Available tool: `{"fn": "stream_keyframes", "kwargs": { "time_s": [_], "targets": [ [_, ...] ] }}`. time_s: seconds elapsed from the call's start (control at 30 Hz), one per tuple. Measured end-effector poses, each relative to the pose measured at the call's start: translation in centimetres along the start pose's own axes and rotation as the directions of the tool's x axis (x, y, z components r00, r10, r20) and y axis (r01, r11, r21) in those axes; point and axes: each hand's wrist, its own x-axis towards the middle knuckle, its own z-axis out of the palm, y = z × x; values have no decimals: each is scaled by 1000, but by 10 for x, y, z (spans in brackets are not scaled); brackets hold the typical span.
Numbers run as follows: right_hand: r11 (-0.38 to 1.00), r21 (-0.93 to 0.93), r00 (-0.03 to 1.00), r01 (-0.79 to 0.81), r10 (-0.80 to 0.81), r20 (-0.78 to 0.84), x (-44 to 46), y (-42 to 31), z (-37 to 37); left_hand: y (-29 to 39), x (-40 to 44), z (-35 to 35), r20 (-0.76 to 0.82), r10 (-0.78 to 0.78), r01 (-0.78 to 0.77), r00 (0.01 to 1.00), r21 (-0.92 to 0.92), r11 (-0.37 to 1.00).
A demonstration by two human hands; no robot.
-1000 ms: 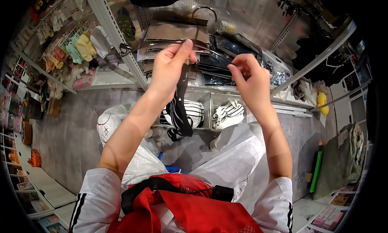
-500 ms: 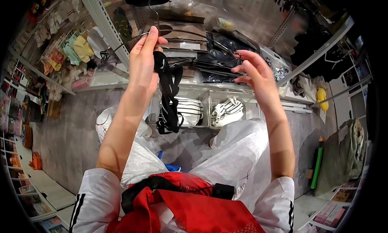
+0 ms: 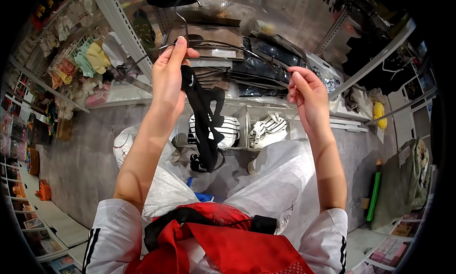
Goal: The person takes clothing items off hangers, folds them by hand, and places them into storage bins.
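Observation:
My left hand [image 3: 171, 77] is closed on a dark clothes hanger [image 3: 223, 42] just below its metal hook, thumb on top. A black strappy garment [image 3: 203, 117] dangles beneath that hand in a twisted bunch, level with my knees at its lower end. The fingers of my right hand [image 3: 309, 93] pinch at the right end of the hanger; whether a strap is also between the fingertips I cannot tell. The hanger is held roughly level, tilting down to the right.
Dark packaged garments [image 3: 266, 60] lie stacked on a low shelf ahead. Below are clear bins with striped cloth [image 3: 268, 131]. Metal uprights [image 3: 118, 27] rise on both sides, with small clothes [image 3: 97, 58] hanging left. A green-edged item [image 3: 374, 193] stands at right.
My right fingers have closed from a loose spread to a pinch at the hanger's right end. The black garment now hangs lower and straighter. The left hand keeps its hold.

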Motion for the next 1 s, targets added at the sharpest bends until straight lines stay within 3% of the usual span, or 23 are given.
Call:
{"fn": "stream_keyframes", "kwargs": {
  "time_s": [0.07,0.2,0.3,0.4,0.47,0.53,0.6,0.7,0.8,1.0],
  "targets": [
    [984,177,998,25,-14,-61,2,-1,-3,-2,-3,4,-12,-20,20,1000,9,1000],
    [931,364,999,-32,23,30,10,1,-11,-2,-8,7,-11,-60,60,998,31,998],
    [963,267,1000,-26,25,5,8,3,-7,-3,-8,7,9,-57,56,998,38,998],
    [997,50,998,59,-58,-18,4,-7,12,-3,-8,7,25,-46,46,999,34,998],
    [967,-197,986,160,-164,-2,3,-10,12,-2,-9,7,31,-42,41,999,32,999],
    [849,-432,949,303,-308,61,3,-11,11,-1,-10,8,31,-38,37,999,34,999],
    [627,-623,867,467,-464,183,3,-12,10,1,-10,9,31,-31,30,999,31,999],
    [655,-620,896,431,-392,208,-1,-19,13,5,-10,11,22,-12,12,1000,24,1000],
    [451,-745,867,491,-336,368,-2,-31,8,7,-9,10,30,17,-18,999,27,999],
    [590,-675,896,444,-273,351,-5,-38,9,11,-5,3,92,29,-32,995,31,999]
  ]
}}
